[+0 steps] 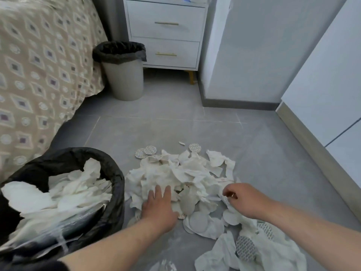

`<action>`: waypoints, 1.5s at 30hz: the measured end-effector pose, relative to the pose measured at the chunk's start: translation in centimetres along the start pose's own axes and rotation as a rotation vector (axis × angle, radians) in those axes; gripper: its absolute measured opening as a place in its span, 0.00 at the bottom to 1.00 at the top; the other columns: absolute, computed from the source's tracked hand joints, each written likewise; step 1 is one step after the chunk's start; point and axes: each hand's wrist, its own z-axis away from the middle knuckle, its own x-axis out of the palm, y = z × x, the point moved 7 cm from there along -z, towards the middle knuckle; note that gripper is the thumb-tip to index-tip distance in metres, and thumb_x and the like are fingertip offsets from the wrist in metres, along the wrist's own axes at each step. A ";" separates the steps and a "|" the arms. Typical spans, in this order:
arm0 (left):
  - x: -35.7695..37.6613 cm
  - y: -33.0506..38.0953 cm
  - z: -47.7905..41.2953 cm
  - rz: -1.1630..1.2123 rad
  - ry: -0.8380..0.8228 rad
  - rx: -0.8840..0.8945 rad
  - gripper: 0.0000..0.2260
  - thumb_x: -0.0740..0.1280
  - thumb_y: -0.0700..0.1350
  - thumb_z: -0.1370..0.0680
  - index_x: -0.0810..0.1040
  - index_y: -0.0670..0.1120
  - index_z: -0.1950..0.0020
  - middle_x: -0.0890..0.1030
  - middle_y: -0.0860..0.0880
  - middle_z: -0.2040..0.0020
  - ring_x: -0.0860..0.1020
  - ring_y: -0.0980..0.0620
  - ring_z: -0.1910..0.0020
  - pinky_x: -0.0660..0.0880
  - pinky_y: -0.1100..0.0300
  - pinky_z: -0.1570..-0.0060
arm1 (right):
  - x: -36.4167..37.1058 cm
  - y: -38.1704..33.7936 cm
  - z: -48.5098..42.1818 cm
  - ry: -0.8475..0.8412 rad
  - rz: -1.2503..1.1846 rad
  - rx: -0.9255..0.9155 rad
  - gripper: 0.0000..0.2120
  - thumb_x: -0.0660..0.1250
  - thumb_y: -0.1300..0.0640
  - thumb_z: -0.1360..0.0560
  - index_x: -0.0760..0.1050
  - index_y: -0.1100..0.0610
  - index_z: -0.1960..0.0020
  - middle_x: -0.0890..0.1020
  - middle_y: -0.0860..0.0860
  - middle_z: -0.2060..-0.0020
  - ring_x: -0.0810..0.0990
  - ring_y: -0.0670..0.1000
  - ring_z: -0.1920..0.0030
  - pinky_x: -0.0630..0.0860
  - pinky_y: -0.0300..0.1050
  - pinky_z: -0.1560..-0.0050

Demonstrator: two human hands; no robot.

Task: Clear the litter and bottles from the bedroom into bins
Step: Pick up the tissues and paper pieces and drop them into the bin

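A heap of crumpled white tissues and paper scraps (181, 173) lies on the grey tile floor, with round foil seal discs (145, 151) at its far edge. My left hand (159, 206) rests flat on the heap's near left side, fingers spread. At the heap's right side my right hand (244, 200) has its fingers curled around a tissue piece. A black-lined bin (115, 178) at my near left is heaped with white tissues.
A second bin (123, 75) with a black liner stands farther back beside the bed (39, 65). A white two-drawer nightstand (166, 32) is behind it. White cabinet fronts (322, 85) run along the right. More tissues and discs (252, 249) lie near my right forearm.
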 end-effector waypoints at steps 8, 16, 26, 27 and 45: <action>-0.7 -0.7 -6.1 -0.212 0.121 0.088 0.44 0.66 0.59 0.27 0.38 0.57 0.23 0.35 0.46 0.22 0.38 0.40 0.23 0.51 0.37 0.28 | 1.3 4.2 0.2 -0.019 -0.049 0.053 0.15 0.59 0.59 0.23 0.77 0.51 0.40 0.80 0.46 0.44 0.77 0.46 0.46 0.71 0.36 0.47; 1.9 0.1 -8.4 -0.230 -0.001 0.138 0.33 0.65 0.50 0.26 0.53 0.57 0.24 0.55 0.43 0.26 0.66 0.36 0.33 0.69 0.47 0.37 | 2.0 6.5 -0.2 -0.005 -0.031 0.082 0.17 0.61 0.53 0.23 0.72 0.52 0.34 0.77 0.49 0.37 0.75 0.49 0.39 0.70 0.39 0.44; 1.8 0.2 -8.2 -0.142 0.031 0.149 0.22 0.62 0.48 0.26 0.65 0.56 0.33 0.66 0.46 0.36 0.71 0.42 0.40 0.70 0.53 0.45 | 8.2 11.0 3.1 -0.508 0.296 0.261 0.60 0.71 0.27 0.42 0.40 0.44 0.23 0.44 0.53 0.22 0.55 0.58 0.23 0.61 0.56 0.27; 1.8 0.1 -8.1 -0.138 0.031 0.149 0.22 0.63 0.48 0.26 0.65 0.56 0.33 0.66 0.47 0.36 0.71 0.42 0.40 0.70 0.53 0.45 | 9.0 11.0 3.7 -0.524 0.288 0.266 0.62 0.72 0.29 0.42 0.37 0.44 0.23 0.40 0.54 0.22 0.52 0.59 0.23 0.60 0.55 0.27; -2.0 0.8 -5.9 0.072 0.135 0.228 0.08 0.61 0.45 0.23 0.78 0.49 0.48 0.81 0.50 0.50 0.75 0.51 0.54 0.70 0.58 0.59 | 5.7 8.2 1.2 -0.040 -0.001 0.084 0.09 0.65 0.58 0.30 0.74 0.51 0.50 0.74 0.51 0.54 0.75 0.52 0.48 0.65 0.42 0.55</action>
